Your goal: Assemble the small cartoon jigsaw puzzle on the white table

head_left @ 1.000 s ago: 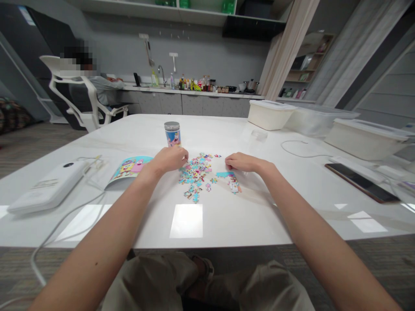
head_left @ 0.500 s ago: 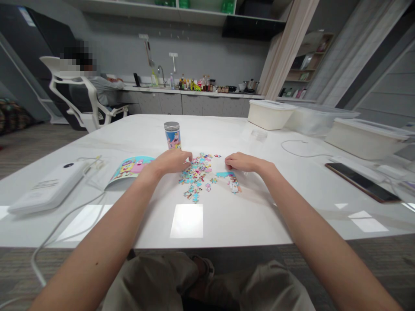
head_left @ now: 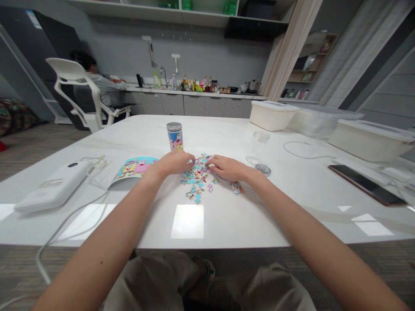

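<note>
A heap of small colourful puzzle pieces (head_left: 196,180) lies on the white table (head_left: 227,216) in front of me. My left hand (head_left: 173,163) rests at the heap's left edge with its fingers curled in, fingertips among the pieces. My right hand (head_left: 228,168) lies over the heap's right side, fingers bent and pressed onto the pieces. What either hand pinches is too small to tell. A few joined pieces (head_left: 236,188) sit beside my right wrist. Behind the heap stands a small cartoon-printed tin (head_left: 175,135) with a metal lid.
A cartoon picture sheet (head_left: 134,168) lies left of my left hand, beside a white device (head_left: 53,185) with cables. A round lid (head_left: 263,169) and a phone (head_left: 368,185) lie to the right. White bins (head_left: 272,114) stand at the back right. A person sits in a chair (head_left: 78,93) at the far left.
My right hand has moved left from the joined pieces onto the heap. My left hand has crept slightly right into the pieces. The view has shifted a little, showing the round lid.
</note>
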`<state>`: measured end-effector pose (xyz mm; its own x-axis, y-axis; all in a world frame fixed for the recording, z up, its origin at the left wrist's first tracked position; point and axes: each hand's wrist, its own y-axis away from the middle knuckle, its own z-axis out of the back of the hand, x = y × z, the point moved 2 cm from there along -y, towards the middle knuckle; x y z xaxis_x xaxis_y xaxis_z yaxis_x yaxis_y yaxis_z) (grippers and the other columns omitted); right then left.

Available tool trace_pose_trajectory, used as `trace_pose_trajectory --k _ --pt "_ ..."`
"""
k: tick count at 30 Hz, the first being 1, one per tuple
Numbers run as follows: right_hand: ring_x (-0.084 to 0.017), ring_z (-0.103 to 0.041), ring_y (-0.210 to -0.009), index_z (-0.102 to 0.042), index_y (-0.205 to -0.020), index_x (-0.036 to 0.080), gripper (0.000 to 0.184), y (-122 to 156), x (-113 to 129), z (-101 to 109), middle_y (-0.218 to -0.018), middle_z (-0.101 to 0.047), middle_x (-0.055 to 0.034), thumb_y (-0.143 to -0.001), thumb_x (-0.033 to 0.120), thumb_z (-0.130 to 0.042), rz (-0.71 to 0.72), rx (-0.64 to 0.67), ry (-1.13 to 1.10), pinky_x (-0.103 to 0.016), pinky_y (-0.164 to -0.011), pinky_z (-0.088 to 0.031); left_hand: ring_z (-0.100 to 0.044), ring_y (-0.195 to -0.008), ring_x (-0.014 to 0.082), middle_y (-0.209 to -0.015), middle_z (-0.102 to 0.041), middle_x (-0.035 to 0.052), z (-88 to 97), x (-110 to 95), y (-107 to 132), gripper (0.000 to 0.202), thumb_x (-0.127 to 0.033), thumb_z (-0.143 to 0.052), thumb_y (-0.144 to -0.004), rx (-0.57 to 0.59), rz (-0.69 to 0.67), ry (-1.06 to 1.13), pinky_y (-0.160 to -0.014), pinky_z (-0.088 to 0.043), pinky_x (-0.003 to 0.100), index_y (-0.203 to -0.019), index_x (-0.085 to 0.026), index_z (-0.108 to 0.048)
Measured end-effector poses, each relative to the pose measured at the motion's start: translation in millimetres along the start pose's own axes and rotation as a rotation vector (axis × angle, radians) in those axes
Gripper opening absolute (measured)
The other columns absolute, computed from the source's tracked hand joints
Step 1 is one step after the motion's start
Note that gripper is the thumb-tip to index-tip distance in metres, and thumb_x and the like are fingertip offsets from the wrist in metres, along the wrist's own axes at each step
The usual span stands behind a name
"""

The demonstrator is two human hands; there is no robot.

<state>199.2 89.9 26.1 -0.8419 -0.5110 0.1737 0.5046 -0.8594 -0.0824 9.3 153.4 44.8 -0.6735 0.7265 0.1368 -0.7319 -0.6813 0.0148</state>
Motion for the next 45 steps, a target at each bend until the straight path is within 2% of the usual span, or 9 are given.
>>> trace_pose_trajectory --k 5,10,14,19,24,28,33,36,45 --pt "-0.022 -0.058 -0.101 -0.064 -0.114 0.018 0.036 6 -9 10 -0.105 -0.059 -0.0104 -0.098 0.026 -0.033 -0.124 -0.028 0.051 -0.031 -0.089 -0.040 -0.067 -0.092 0.0229 -0.100 -0.073 0.0108 2.6 -1 1 0.037 -0.029 -0.041 -0.089 -0.013 0.007 -0.015 -0.080 -0.047 0.031 -0.114 -0.022 -0.068" --pt "-0.022 -0.058 -0.101 -0.066 -0.112 0.018 0.033 6 -15 10 -0.107 -0.060 -0.0114 -0.095 0.021 -0.038 -0.196 -0.051 0.116 -0.030 -0.085 -0.040 -0.067 -0.089 0.0223 -0.097 -0.073 0.0108 3.7 -3 2 0.037 -0.028 -0.039 -0.090 -0.016 -0.001 -0.028 -0.077 -0.047 0.030 -0.111 -0.021 -0.069" --pt "-0.022 -0.058 -0.100 -0.060 -0.123 0.021 0.035 6 -14 8 -0.108 -0.060 -0.0104 -0.093 0.021 -0.043 -0.163 -0.061 0.107 -0.029 -0.085 -0.040 -0.067 -0.089 0.0221 -0.097 -0.073 0.0109 3.8 -3 2 0.036 -0.028 -0.040 -0.089 -0.017 -0.002 -0.030 -0.076 -0.047 0.030 -0.111 -0.020 -0.068" --pt "-0.020 -0.059 -0.097 -0.062 -0.116 0.020 0.029 5 -13 3 -0.107 -0.061 -0.0092 -0.092 0.019 -0.046 -0.132 -0.057 0.055 -0.028 -0.085 -0.040 -0.067 -0.091 0.0234 -0.101 -0.073 0.0117 1.6 -2 1 0.037 -0.028 -0.040 -0.090 -0.024 -0.012 -0.038 -0.076 -0.047 0.031 -0.114 -0.020 -0.066" --pt "-0.019 -0.059 -0.097 -0.059 -0.121 0.019 0.032 4 -17 0 -0.109 -0.061 -0.0095 -0.092 0.019 -0.046 -0.122 -0.067 0.044 -0.027 -0.083 -0.040 -0.067 -0.095 0.0257 -0.107 -0.071 0.0130 1.0 -2 1 0.039 -0.030 -0.040 -0.090 -0.019 0.002 -0.026 -0.079 -0.047 0.033 -0.121 -0.019 -0.062" --pt "-0.017 -0.058 -0.090 -0.063 -0.112 0.018 0.025 4 -18 0 -0.103 -0.061 -0.0086 -0.092 0.020 -0.048 -0.120 -0.071 0.036 -0.026 -0.080 -0.040 -0.066 -0.097 0.0247 -0.108 -0.071 0.0126 1.0 -3 2 0.039 -0.029 -0.039 -0.091 -0.012 0.000 -0.013 -0.081 -0.047 0.032 -0.121 -0.019 -0.061" --pt "-0.017 -0.058 -0.090 -0.063 -0.114 0.018 0.026 2 -18 -1 -0.101 -0.062 -0.0081 -0.092 0.020 -0.049 -0.100 -0.088 0.010 -0.026 -0.081 -0.039 -0.067 -0.097 0.0241 -0.106 -0.072 0.0127 1.4 -4 1 0.038 -0.029 -0.039 -0.092 -0.008 -0.006 -0.022 -0.079 -0.047 0.031 -0.122 -0.020 -0.060" --pt "-0.016 -0.057 -0.087 -0.065 -0.106 0.017 0.021 2 -17 0 -0.098 -0.062 -0.0072 -0.090 0.019 -0.052 -0.109 -0.093 -0.019 -0.025 -0.077 -0.039 -0.067 -0.096 0.0250 -0.106 -0.072 0.0129 2.9 -5 2 0.038 -0.029 -0.038 -0.092 -0.004 -0.002 -0.028 -0.079 -0.047 0.032 -0.122 -0.019 -0.060" --pt "-0.016 -0.057 -0.083 -0.063 -0.098 0.014 0.016 4 -14 3 -0.097 -0.061 -0.0083 -0.083 0.016 -0.058 -0.158 -0.104 -0.089 -0.026 -0.076 -0.042 -0.067 -0.094 0.0253 -0.104 -0.072 0.0132 1.2 -5 1 0.037 -0.029 -0.037 -0.093 -0.013 0.000 -0.057 -0.074 -0.046 0.031 -0.119 -0.019 -0.062"
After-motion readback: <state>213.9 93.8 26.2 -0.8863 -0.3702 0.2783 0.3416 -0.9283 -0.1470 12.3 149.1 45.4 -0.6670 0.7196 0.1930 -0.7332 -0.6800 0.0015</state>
